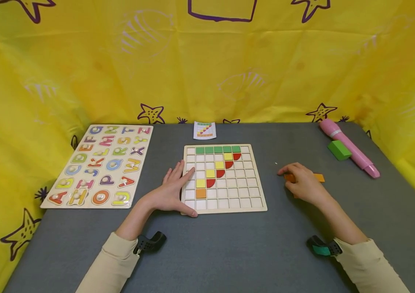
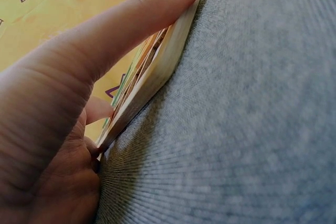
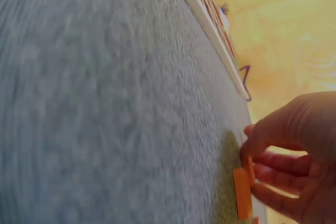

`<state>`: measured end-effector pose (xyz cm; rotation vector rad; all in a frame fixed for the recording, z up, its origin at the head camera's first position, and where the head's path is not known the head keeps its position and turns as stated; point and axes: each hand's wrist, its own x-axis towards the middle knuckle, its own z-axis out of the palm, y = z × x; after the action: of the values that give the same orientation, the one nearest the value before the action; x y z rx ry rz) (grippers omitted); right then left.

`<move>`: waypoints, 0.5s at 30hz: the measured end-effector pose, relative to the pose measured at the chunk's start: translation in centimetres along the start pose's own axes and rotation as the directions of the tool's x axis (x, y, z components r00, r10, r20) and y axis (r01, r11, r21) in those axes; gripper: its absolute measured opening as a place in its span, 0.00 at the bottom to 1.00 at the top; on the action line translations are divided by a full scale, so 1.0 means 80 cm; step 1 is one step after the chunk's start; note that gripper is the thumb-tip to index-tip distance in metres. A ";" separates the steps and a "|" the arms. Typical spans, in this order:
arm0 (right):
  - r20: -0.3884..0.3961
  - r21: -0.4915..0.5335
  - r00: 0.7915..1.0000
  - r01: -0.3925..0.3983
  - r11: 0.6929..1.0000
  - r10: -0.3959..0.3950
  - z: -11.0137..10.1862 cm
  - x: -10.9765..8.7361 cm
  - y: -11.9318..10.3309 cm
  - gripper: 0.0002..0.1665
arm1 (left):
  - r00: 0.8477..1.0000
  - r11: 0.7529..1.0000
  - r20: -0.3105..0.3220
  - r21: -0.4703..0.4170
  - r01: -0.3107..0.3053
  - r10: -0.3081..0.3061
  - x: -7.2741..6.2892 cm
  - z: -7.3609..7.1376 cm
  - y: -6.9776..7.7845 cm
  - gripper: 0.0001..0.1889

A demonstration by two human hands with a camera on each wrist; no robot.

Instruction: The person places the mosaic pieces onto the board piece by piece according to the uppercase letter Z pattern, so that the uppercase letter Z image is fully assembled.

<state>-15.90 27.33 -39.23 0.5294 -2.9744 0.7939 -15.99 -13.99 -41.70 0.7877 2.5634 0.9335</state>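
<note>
My left hand [image 1: 168,193] rests with spread fingers at the left side of a wooden grid board [image 1: 225,211]. Its thumb lies on the near rim in the left wrist view. Green squares [image 1: 218,150] line the board's far row. Below them, yellow squares [image 1: 210,173] and red quarter-round tiles [image 1: 220,174] step down diagonally to one orange square [image 1: 200,193]. Right of the board, my right hand [image 1: 304,183] is over a few orange tiles [image 1: 319,177]. Its thumb and fingers pinch an orange tile [image 3: 250,169] beside another; the hand partly hides them.
A small pattern card [image 1: 205,130] lies behind the board. On the left is an alphabet puzzle [image 1: 101,167] with knobbed letters. A pink microphone-like toy [image 1: 354,152] and a green block [image 1: 339,150] lie at the far right. A yellow cloth [image 1: 207,61] hangs behind the table.
</note>
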 end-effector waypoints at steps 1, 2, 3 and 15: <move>-0.010 0.003 1.000 0.009 1.000 -0.009 0.002 0.001 -0.002 0.13 | 1.000 1.000 0.000 0.000 -0.001 0.001 0.000 0.000 0.000 0.67; -0.017 0.009 1.000 0.017 1.000 -0.017 0.003 0.002 -0.003 0.13 | 1.000 1.000 0.000 0.000 -0.002 0.002 0.000 0.000 0.000 0.67; -0.020 0.017 0.999 0.027 0.999 -0.027 0.005 0.004 -0.005 0.14 | 1.000 1.000 0.000 0.000 -0.003 0.003 0.000 0.000 0.000 0.67; 0.014 0.065 0.999 0.029 0.997 -0.030 0.007 0.006 -0.005 0.18 | 1.000 1.000 0.000 0.009 0.004 -0.004 0.000 0.001 0.000 0.67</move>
<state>-16.18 26.61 -39.49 0.5826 -2.9562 0.8901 -15.96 -13.89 -41.77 0.7851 2.5697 0.9216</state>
